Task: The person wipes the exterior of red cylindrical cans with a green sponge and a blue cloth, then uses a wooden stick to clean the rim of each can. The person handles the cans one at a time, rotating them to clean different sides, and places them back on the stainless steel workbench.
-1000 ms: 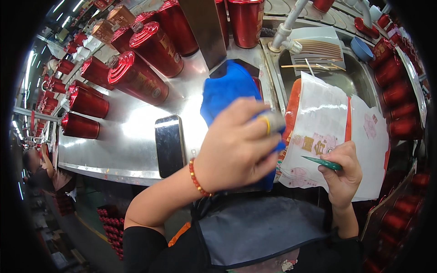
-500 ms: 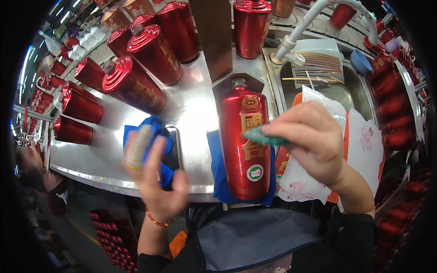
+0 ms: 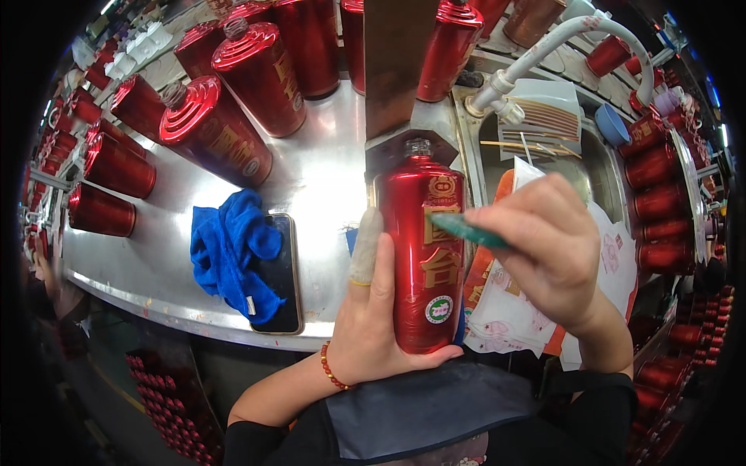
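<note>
Left hand [image 3: 373,326] grips the red bottle [image 3: 420,256] upright; right hand [image 3: 556,248] pinches a green tool [image 3: 466,231] against its label, work unfinished.

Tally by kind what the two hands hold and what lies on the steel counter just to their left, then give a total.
red bottle: 1, held upright by the left hand
green tool: 1, held in the right hand
blue cloth: 1, crumpled on the counter
dark phone: 1, lying flat against the cloth
Total: 4
</note>
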`<action>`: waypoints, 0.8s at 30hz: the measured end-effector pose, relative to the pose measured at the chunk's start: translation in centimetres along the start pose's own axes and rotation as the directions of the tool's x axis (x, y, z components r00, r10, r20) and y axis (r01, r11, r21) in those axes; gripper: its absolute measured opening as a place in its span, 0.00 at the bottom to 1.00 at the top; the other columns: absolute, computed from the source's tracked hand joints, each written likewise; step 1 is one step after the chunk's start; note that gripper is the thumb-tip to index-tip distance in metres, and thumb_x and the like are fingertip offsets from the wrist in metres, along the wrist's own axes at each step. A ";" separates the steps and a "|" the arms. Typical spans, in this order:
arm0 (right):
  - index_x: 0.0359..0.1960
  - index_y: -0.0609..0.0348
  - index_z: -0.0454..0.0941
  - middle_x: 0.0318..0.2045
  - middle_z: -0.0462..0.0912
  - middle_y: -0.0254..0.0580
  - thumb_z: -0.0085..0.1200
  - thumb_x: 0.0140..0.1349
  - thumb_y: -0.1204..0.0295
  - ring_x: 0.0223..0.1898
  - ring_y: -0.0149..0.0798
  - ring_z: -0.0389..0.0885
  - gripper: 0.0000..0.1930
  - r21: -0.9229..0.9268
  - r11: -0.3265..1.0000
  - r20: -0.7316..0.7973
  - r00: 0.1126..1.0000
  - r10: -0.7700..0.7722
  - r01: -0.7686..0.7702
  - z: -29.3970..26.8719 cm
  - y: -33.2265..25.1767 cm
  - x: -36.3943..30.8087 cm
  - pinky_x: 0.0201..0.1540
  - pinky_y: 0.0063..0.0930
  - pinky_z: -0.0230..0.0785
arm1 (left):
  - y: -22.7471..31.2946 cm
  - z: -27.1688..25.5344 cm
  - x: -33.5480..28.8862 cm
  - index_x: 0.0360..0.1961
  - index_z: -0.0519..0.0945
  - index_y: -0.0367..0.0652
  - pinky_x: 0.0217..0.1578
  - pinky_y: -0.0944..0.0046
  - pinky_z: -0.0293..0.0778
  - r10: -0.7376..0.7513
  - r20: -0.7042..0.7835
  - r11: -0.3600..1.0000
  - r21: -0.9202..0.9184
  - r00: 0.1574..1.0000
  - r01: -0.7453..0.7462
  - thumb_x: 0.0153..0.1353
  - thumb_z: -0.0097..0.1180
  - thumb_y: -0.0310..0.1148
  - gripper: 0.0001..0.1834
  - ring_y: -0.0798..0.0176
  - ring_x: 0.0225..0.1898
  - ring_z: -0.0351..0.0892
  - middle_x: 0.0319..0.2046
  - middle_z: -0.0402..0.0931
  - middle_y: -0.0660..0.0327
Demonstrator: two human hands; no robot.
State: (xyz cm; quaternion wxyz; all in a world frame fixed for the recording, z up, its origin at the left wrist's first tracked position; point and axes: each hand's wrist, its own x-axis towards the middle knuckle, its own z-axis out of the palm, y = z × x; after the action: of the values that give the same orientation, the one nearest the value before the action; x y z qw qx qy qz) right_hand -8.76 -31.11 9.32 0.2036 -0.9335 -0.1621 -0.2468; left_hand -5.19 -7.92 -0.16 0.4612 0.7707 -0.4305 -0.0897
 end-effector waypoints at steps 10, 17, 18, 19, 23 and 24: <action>0.41 0.62 0.86 0.28 0.80 0.39 0.67 0.56 0.80 0.30 0.35 0.76 0.10 0.197 0.966 0.080 0.985 0.155 -0.168 -0.4 2.8 2.0 0.33 0.27 0.66 | -0.2 0.3 0.1 0.78 0.39 0.27 0.69 0.45 0.64 0.025 -0.049 0.999 -0.034 0.998 -0.026 0.40 0.82 0.57 0.79 0.25 0.75 0.51 0.75 0.41 0.26; 0.41 0.63 0.86 0.27 0.78 0.38 0.68 0.56 0.77 0.30 0.33 0.76 0.10 0.249 0.951 0.228 0.965 0.127 -0.184 -0.9 2.6 4.1 0.33 0.26 0.65 | -0.4 0.4 0.3 0.78 0.39 0.28 0.66 0.46 0.68 0.077 -0.085 0.997 -0.023 0.993 -0.079 0.40 0.81 0.58 0.79 0.26 0.72 0.57 0.74 0.45 0.27; 0.41 0.62 0.86 0.27 0.79 0.38 0.68 0.57 0.77 0.29 0.32 0.76 0.11 0.261 0.945 0.222 0.965 0.140 -0.197 -0.8 2.7 4.2 0.33 0.26 0.65 | -0.4 0.4 0.3 0.78 0.39 0.28 0.66 0.46 0.68 0.075 -0.082 0.996 -0.031 0.994 -0.078 0.40 0.81 0.58 0.79 0.26 0.72 0.58 0.74 0.45 0.27; 0.41 0.63 0.86 0.28 0.79 0.37 0.68 0.57 0.76 0.29 0.32 0.76 0.10 0.266 0.950 0.210 0.972 0.107 -0.162 -0.6 2.8 4.2 0.33 0.26 0.65 | -0.5 0.4 0.3 0.78 0.39 0.27 0.66 0.46 0.69 0.073 -0.079 0.996 -0.040 0.994 -0.076 0.40 0.81 0.58 0.79 0.26 0.72 0.58 0.74 0.45 0.27; 0.42 0.64 0.86 0.31 0.82 0.38 0.67 0.59 0.76 0.31 0.31 0.78 0.10 0.286 0.930 0.222 0.960 0.170 -0.231 -0.6 3.2 4.4 0.34 0.25 0.67 | -0.3 0.1 0.5 0.77 0.39 0.26 0.65 0.47 0.70 0.080 -0.076 0.996 0.031 0.994 -0.078 0.41 0.81 0.58 0.79 0.26 0.71 0.59 0.74 0.45 0.27; 0.43 0.64 0.86 0.32 0.83 0.39 0.66 0.59 0.76 0.33 0.30 0.80 0.11 0.227 0.957 0.145 0.978 0.152 -0.183 -0.6 4.3 4.5 0.35 0.24 0.68 | -0.4 0.2 0.4 0.77 0.39 0.26 0.65 0.47 0.70 0.064 -0.063 0.998 -0.005 0.996 -0.064 0.41 0.81 0.59 0.79 0.26 0.72 0.59 0.74 0.45 0.27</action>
State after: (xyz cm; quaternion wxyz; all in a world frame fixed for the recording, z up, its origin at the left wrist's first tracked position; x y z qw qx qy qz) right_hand -3.55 -34.22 10.92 0.3240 -0.9262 -0.1234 -0.1480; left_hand -4.85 -8.25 -0.51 0.4798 0.7573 -0.4400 -0.0518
